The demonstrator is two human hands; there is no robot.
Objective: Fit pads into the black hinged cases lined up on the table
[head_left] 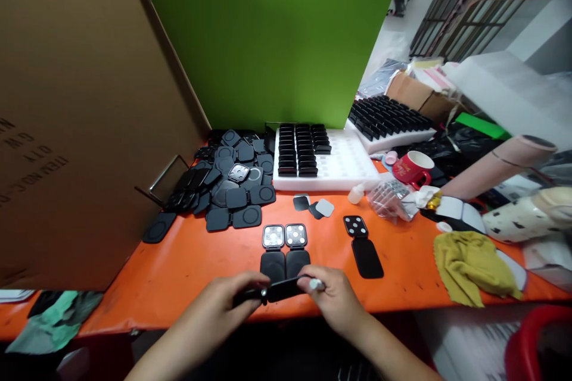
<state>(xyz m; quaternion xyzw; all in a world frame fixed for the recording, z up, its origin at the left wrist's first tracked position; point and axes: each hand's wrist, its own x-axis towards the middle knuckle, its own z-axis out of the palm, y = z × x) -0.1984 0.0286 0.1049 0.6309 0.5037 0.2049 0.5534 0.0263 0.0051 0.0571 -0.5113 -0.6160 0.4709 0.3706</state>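
A black hinged folding charger (284, 290), unfolded and seen nearly edge-on, is held between my two hands near the table's front edge. My left hand (229, 299) pinches its left end by the hinge. The fingers of my right hand (334, 297) grip the right end; a small whitish object (316, 284), whose kind I cannot make out, sticks out of them. Just beyond lie two unfolded chargers side by side, their upper squares (295, 236) showing pale round dots. Another unfolded charger (367, 257) lies to the right. Thin grey and black square pieces (325, 208) lie farther back.
A heap of black chargers (236, 197) covers the back left, beside a cardboard box (80, 131). White foam trays (344, 175) hold rows of black pieces. At right are a small white bottle (356, 193), a red mug (413, 168), a yellow cloth (471, 265) and a tumbler (518, 214).
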